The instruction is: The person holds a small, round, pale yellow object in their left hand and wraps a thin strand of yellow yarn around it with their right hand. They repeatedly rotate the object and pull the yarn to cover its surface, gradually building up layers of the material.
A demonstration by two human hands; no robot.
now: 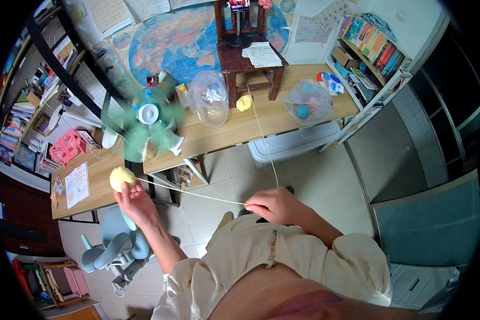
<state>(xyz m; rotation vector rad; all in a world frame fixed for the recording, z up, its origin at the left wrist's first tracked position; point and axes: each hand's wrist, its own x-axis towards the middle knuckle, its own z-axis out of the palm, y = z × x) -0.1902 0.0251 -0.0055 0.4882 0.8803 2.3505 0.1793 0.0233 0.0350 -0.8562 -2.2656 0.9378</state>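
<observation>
My left hand (134,202) holds a fluffy pale yellow yarn ball (122,179) out to the left, gripped from below. A strand of yellow yarn (192,193) runs from that ball to my right hand (276,205), whose thumb and forefinger pinch it in front of my waist. From the right hand the yarn goes on up over the desk's front edge towards the wooden chair. A second, smaller yellow yarn ball (244,103) lies on the desk by a front leg of that chair, close to the strand.
On the wooden desk (208,138) stand a green fan (148,114) with blurred blades, two clear plastic bags (209,98) (308,102) and a dark wooden chair (250,60) bearing papers and a phone stand. Below are a lidded plastic bin (296,142) and a blue-grey swivel chair (126,234).
</observation>
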